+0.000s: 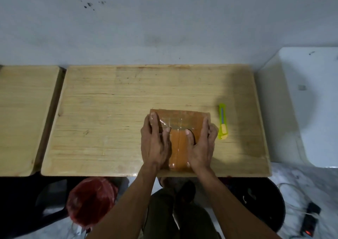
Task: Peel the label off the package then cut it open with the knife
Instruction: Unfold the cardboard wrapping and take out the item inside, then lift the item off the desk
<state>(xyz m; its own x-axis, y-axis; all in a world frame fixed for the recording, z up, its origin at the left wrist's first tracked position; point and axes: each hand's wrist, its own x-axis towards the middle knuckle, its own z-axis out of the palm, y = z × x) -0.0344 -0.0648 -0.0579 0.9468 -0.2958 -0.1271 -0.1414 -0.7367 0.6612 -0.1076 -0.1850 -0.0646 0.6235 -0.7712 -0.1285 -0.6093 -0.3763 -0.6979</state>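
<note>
Brown flat package (180, 121), rectangular, wrapped in glossy clear tape that is catching the light in wrinkles, is lying on a pale wooden counter (109, 110) with visible grain and rounded corners, toward the near edge and right of centre. Left hand (156, 143) is resting flat along the package's left side, fingers straight, thumb laid inward across the taped top; the grip here is loose and unclenched, pressing rather than clasping. Right hand (201, 145) is lying on the right side, forefinger stretched along the edge, thumb pressing the top near the left thumb, the remaining fingers curling round the package's right edge and clasping it. Whether a label is under the thumbs, cannot tell. Knife (223, 121), a slim box cutter with a lime-green plastic body and yellow slider, is lying on the counter just right of the package, beside the right hand, apart from it. A second wooden counter (23, 118) is standing to the left. A red crinkled plastic bag (91, 202) is sitting below the near edge.
</note>
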